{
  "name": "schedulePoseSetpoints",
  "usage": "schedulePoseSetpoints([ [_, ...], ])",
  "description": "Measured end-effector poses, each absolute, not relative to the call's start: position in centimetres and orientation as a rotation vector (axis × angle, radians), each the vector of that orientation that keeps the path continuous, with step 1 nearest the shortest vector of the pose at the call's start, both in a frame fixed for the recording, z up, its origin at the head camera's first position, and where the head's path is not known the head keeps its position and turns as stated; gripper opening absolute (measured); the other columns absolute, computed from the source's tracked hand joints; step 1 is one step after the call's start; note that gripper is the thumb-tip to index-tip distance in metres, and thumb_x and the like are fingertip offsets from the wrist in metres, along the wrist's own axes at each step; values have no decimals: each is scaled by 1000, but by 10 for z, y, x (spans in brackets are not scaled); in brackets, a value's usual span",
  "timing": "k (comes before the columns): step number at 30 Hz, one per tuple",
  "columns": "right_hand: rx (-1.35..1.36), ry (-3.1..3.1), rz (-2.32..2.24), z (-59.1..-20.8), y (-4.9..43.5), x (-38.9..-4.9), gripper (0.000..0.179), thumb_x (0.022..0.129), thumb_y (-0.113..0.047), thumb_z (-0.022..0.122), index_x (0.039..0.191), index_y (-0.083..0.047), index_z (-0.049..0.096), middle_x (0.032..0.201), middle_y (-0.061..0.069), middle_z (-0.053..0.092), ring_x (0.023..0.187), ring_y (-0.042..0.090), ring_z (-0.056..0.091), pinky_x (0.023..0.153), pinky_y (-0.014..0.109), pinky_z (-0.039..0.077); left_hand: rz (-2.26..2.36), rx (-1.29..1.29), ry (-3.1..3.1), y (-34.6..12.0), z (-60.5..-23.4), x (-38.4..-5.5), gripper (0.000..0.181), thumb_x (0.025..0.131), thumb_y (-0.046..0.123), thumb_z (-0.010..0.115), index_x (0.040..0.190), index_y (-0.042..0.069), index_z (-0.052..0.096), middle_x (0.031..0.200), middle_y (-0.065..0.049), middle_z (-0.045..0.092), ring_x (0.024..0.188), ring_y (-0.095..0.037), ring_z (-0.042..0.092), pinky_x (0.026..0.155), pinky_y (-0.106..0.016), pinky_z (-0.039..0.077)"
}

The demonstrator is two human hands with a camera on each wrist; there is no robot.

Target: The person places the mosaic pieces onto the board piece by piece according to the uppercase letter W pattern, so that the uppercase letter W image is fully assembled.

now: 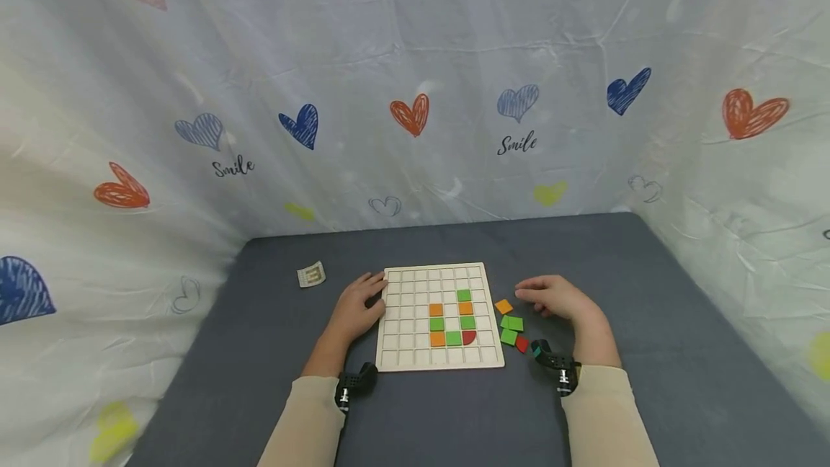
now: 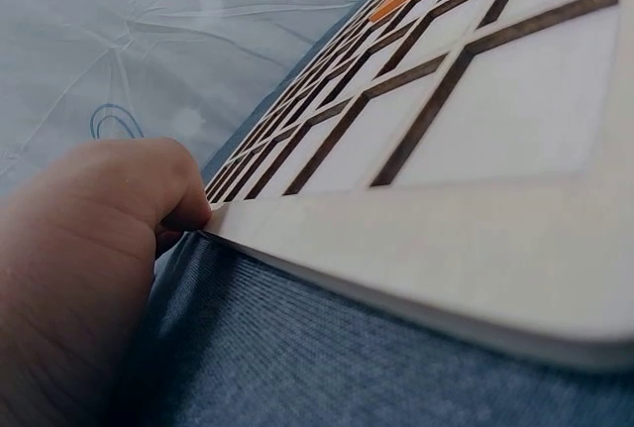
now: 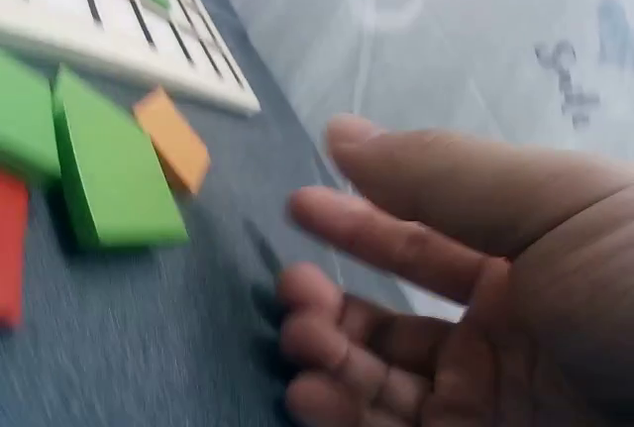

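A wooden grid board point(image 1: 405, 359) lies flat on the dark cloth, with orange, green and red tiles set in some squares. Two columns of these tiles join along the bottom, where a rounded red tile point(image 1: 470, 338) sits in the right corner. My left hand point(image 1: 353, 316) rests against the board's left edge, thumb and fingertips touching it. Right of the board, my right hand point(image 1: 556, 299) hovers with relaxed fingers and holds nothing. Near it lie a loose orange tile point(image 3: 173, 142), green tiles point(image 3: 109, 169) and a red tile point(image 1: 521, 344).
A small printed paper point(image 1: 311, 274) lies on the cloth at the back left. The dark table point(image 1: 441, 424) is bounded by a white curtain point(image 1: 363, 186) printed with hearts, at the back and both sides.
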State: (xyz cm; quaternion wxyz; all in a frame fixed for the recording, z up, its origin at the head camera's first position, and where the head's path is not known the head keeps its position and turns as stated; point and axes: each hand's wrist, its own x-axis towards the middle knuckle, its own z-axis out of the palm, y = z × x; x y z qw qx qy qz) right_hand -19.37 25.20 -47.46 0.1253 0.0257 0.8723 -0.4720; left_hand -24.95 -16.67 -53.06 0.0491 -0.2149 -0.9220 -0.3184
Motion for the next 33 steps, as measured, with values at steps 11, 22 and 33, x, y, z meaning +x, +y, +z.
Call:
schedulePoseSetpoints([
  [11, 36, 2426, -1544, -496, 270, -177, 47, 99, -29, 69, 138, -3, 65, 133, 15, 62, 106, 25, 57, 89, 36, 50, -966, -675, -2828, -168, -529, -250, 50, 98, 18, 57, 146, 7, 59, 156, -7, 49, 149, -37, 34, 120, -62, 27],
  [22, -283, 2610, -1407, -499, 261, -166, 30, 86, -18, 84, 113, -6, 77, 96, 8, 56, 84, 23, 48, 67, 28, 43, -970, -662, -2807, -170, -533, -253, 50, 98, 19, 57, 146, 8, 60, 155, -6, 49, 149, -36, 35, 120, -61, 28],
  [33, -350, 2738, -1294, -502, 259, -165, 20, 83, -9, 84, 101, -5, 77, 89, 4, 58, 79, 18, 50, 66, 28, 45, -971, -656, -2818, -166, -529, -251, 49, 98, 17, 58, 146, 8, 60, 156, -5, 49, 149, -36, 34, 120, -61, 27],
])
